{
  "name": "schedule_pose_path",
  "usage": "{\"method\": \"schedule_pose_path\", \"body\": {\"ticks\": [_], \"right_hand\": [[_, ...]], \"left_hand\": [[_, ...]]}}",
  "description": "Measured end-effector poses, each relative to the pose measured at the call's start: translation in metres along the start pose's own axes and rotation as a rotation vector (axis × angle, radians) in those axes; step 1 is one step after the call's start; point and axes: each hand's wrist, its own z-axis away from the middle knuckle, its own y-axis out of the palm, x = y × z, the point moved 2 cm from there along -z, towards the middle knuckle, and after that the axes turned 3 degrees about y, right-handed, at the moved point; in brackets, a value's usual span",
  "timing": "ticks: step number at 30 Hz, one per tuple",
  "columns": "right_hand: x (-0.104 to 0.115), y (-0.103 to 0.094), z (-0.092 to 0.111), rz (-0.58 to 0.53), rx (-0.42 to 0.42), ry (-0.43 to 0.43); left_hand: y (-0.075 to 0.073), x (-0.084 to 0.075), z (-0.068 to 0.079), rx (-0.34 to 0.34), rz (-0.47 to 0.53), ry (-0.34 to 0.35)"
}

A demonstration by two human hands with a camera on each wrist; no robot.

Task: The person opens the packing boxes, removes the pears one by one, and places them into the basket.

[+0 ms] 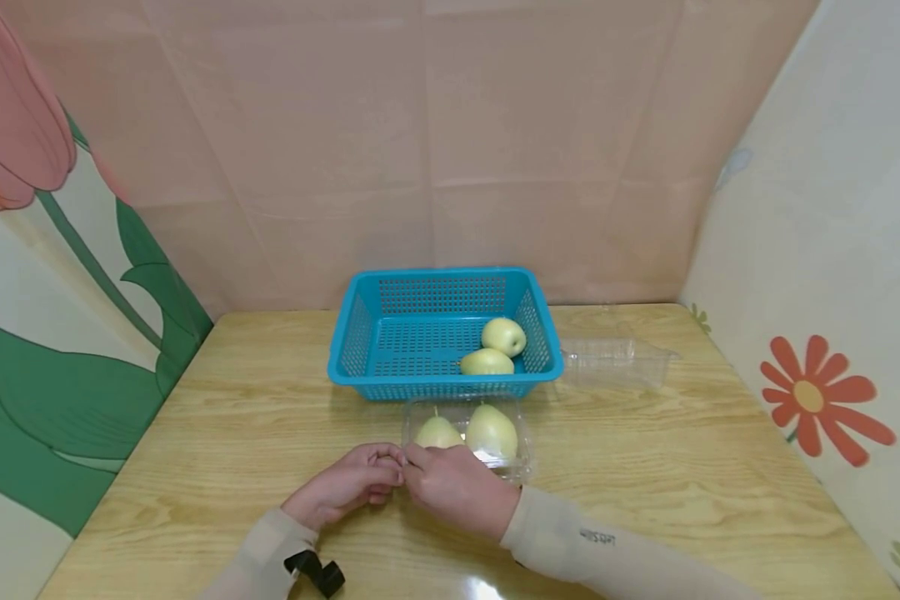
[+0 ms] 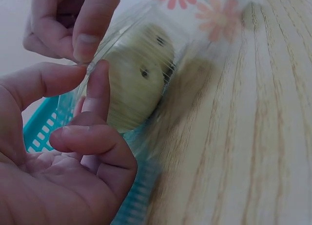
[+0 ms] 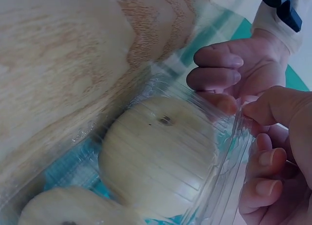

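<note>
A clear plastic clamshell box (image 1: 523, 458) sits on the table in front of the basket, with two pale green pears (image 1: 492, 432) inside under its ribbed lid (image 3: 161, 171). My left hand (image 1: 351, 485) pinches the box's near left corner between thumb and index finger, the other fingers loosely curled. Right beside it, my right hand (image 1: 461, 493) pinches the same edge with its thumb (image 3: 273, 105) on the plastic. In the left wrist view the fingertips of both hands meet at the rim, and the right hand (image 2: 73, 25) is above the left.
A blue perforated basket (image 1: 390, 380) stands behind the box, holding two more pears (image 1: 504, 337) at its right end. Another clear plastic container (image 1: 618, 367) lies right of the basket. A black strap (image 1: 317, 573) is on the left wrist. Printed cloths enclose the wooden table (image 1: 255, 392).
</note>
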Motion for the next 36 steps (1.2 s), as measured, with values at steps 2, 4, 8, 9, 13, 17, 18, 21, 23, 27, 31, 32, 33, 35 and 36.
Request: {"method": "schedule_pose_path", "body": {"ticks": [2, 4, 8, 9, 13, 17, 18, 21, 23, 27, 31, 32, 33, 35, 36], "right_hand": [[0.000, 0.000, 0.000, 0.000, -0.012, -0.002], [0.000, 0.001, 0.000, -0.005, -0.019, -0.002], [0.000, 0.001, 0.000, -0.011, -0.019, -0.004], [0.001, 0.001, 0.000, -0.012, -0.014, -0.005], [0.000, -0.002, -0.002, -0.013, 0.000, -0.011], [-0.007, -0.012, -0.008, -0.030, -0.037, 0.030], [-0.009, -0.014, -0.010, -0.038, -0.053, 0.045], [-0.014, -0.020, -0.013, -0.073, -0.100, 0.069], [-0.016, -0.023, -0.014, -0.102, -0.121, 0.077], [-0.021, -0.028, -0.016, -0.116, -0.168, 0.098], [-0.027, -0.034, -0.016, -0.097, -0.219, 0.118], [-0.029, -0.035, -0.015, -0.098, -0.225, 0.122], [-0.031, -0.037, -0.015, -0.104, -0.231, 0.128], [-0.035, -0.041, -0.013, -0.122, -0.233, 0.147], [-0.037, -0.043, -0.012, -0.131, -0.237, 0.159]], "left_hand": [[-0.001, 0.000, 0.000, -0.012, -0.010, -0.009], [-0.001, -0.001, 0.001, -0.017, -0.019, -0.010], [-0.002, -0.002, 0.001, -0.016, -0.037, -0.007], [-0.002, -0.002, 0.001, -0.016, -0.039, -0.007], [-0.002, -0.002, 0.001, -0.006, -0.045, -0.003], [-0.003, -0.001, 0.001, -0.005, -0.044, 0.011], [-0.003, -0.001, 0.001, -0.005, -0.041, 0.013], [-0.003, -0.001, 0.000, -0.002, -0.033, 0.014], [-0.003, -0.001, -0.001, 0.004, -0.032, 0.010], [-0.002, -0.001, -0.002, 0.007, -0.047, 0.003], [-0.002, -0.002, -0.002, 0.000, -0.061, -0.014], [-0.002, -0.002, -0.002, -0.003, -0.063, -0.020], [-0.002, -0.003, -0.002, -0.005, -0.064, -0.027], [-0.002, -0.003, -0.002, -0.012, -0.069, -0.035], [-0.002, -0.004, -0.002, -0.016, -0.072, -0.038]]}}
